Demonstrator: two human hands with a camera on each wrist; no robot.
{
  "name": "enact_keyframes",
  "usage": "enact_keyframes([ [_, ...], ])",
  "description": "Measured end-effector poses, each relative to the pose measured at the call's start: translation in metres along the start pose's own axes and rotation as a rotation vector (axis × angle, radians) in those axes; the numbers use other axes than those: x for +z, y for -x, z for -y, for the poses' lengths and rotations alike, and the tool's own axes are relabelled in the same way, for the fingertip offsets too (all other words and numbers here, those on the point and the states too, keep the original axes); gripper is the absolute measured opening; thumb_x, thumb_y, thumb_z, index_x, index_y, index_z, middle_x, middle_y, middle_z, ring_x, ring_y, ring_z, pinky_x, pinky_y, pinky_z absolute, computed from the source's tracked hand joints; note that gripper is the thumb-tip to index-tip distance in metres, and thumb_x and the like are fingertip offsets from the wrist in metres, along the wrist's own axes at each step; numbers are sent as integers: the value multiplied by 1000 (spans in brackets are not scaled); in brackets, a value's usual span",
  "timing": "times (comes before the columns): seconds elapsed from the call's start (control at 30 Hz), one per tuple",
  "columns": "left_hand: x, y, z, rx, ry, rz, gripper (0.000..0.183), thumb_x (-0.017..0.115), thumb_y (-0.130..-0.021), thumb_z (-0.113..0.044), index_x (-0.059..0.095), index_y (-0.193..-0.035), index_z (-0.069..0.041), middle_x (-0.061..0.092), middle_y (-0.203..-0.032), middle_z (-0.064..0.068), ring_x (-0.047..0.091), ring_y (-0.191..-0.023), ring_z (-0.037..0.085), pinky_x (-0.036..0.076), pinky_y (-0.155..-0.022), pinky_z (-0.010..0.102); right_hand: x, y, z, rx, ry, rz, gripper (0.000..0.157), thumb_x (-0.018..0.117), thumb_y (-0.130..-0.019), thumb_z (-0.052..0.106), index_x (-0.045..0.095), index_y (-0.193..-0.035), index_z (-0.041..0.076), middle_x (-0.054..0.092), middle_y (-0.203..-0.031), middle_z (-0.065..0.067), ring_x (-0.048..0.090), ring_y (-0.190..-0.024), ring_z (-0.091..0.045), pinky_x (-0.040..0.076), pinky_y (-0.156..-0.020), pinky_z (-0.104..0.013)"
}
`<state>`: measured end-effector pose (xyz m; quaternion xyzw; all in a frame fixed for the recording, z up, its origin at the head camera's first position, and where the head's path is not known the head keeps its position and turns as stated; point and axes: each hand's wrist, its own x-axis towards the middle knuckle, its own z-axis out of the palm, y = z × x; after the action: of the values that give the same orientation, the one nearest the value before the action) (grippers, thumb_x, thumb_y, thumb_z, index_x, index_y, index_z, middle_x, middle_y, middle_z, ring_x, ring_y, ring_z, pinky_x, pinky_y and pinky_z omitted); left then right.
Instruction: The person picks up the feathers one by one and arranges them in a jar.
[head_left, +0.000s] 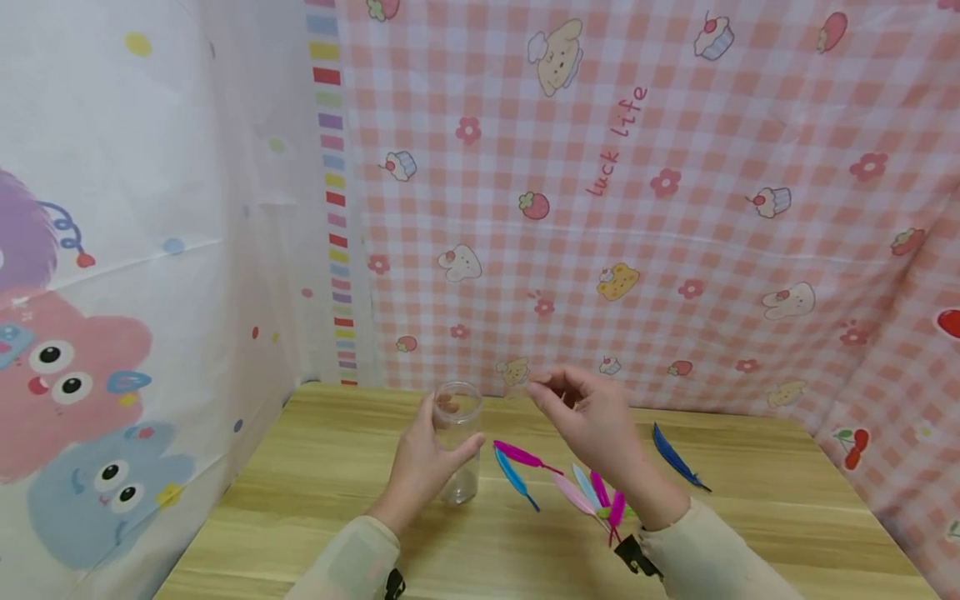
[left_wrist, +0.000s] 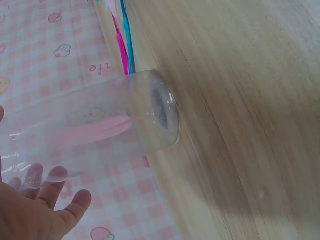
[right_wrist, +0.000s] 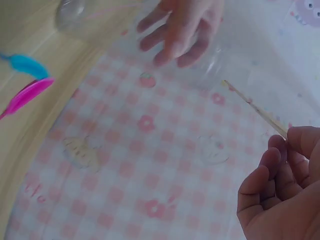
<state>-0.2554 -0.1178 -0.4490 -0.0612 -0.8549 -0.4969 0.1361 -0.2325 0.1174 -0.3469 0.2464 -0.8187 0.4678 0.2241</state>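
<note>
A clear plastic jar (head_left: 461,485) stands upright on the table, its top uncovered. My left hand (head_left: 426,462) grips it around the side, thumb in front and fingers behind. Through the jar's wall in the left wrist view shows a light pink feather (left_wrist: 95,131). My right hand (head_left: 592,417) is raised to the right of the jar's mouth. Its thumb and forefinger pinch a thin pale strip (right_wrist: 256,109), seen nearly edge-on, which points toward the jar; I cannot tell whether it is a feather.
On the wooden table (head_left: 337,467) right of the jar lie a magenta feather (head_left: 517,454) and a bright blue feather (head_left: 512,477). Several more feathers lie partly under my right forearm, and a dark blue feather (head_left: 673,454) lies farther right. A checked cloth (head_left: 675,250) hangs behind the table.
</note>
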Motion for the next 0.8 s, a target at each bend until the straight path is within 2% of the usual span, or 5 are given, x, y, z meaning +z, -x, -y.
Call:
enact_keyframes([
  [0.3,-1,-1,1,5,-5,-2,69,89,-89,-36,52,-144,-17,70,-140,6,68,-127,32,57,-107,54,23,-26,31,-119,-19,-30,6,77,-101,19,80,-104,15,73,-84,3,56,-66,-11,51,-60,-23],
  [0.57,-1,-1,2,13,1,14,70,88,-89,-37,52,-145,-14,71,-140,8,68,-125,34,57,-105,55,37,-35,38,-24,-50,3,7,76,-101,20,80,-104,16,73,-83,1,57,-67,-15,50,-59,-23],
  [0.8,-4,-1,2,22,2,10,72,88,-89,-37,52,-146,-13,71,-140,7,68,-123,34,58,-104,54,48,-33,30,-35,26,27,6,76,-101,19,79,-102,14,73,-84,2,59,-69,-12,54,-60,-23],
])
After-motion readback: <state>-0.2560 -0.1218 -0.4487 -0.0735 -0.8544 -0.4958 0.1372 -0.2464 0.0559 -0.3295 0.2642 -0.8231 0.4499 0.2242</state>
